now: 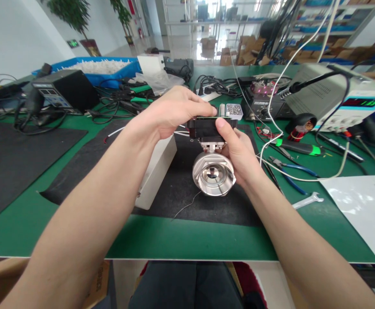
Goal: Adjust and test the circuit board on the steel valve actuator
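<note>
A metal valve [213,174] with a round threaded opening faces me, and a black actuator housing [207,129] with a green circuit board on top sits above it. My right hand [240,150] wraps the right side of the housing, thumb on its upper edge. My left hand [181,105] reaches over from the left, its fingers bent onto the board's top; the fingertips are partly hidden. White wires run out left of the housing. Beside my left forearm lies a pale rectangular box [158,171] on the black mat [187,204].
Pliers [292,167], a wrench [309,201], a green-black screwdriver [300,147] and white paper [364,214] lie right. A power supply [335,94] stands behind them. A small box of screws [234,111] sits behind the housing. A black station [65,91] and blue tray [108,79] stand left.
</note>
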The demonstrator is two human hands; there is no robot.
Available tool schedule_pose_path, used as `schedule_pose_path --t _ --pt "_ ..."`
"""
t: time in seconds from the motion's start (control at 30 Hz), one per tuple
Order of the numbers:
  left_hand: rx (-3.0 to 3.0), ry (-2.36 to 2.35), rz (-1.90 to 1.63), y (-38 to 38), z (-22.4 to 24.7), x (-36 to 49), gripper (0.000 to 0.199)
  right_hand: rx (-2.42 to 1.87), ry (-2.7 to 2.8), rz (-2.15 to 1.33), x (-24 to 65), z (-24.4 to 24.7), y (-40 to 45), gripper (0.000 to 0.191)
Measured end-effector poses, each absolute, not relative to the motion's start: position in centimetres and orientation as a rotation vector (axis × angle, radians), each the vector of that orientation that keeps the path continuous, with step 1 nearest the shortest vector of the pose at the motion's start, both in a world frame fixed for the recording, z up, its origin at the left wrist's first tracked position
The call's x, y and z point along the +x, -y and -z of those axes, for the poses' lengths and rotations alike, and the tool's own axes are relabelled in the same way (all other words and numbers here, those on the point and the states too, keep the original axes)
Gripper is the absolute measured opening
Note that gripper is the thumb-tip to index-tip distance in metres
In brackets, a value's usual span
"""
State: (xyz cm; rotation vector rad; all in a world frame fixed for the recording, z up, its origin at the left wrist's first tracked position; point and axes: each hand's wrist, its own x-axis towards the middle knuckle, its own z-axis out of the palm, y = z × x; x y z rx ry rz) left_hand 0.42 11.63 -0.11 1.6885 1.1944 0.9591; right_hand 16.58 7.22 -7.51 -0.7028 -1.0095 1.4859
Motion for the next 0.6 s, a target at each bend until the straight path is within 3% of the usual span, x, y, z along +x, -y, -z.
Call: schedule_pose_path --t 0.6 --pt "1.653 -1.184 -0.958 -11.56 -0.02 0.44 0.016 -0.704 1.034 -1.471 16.58 7.52 -7.26 0.051"
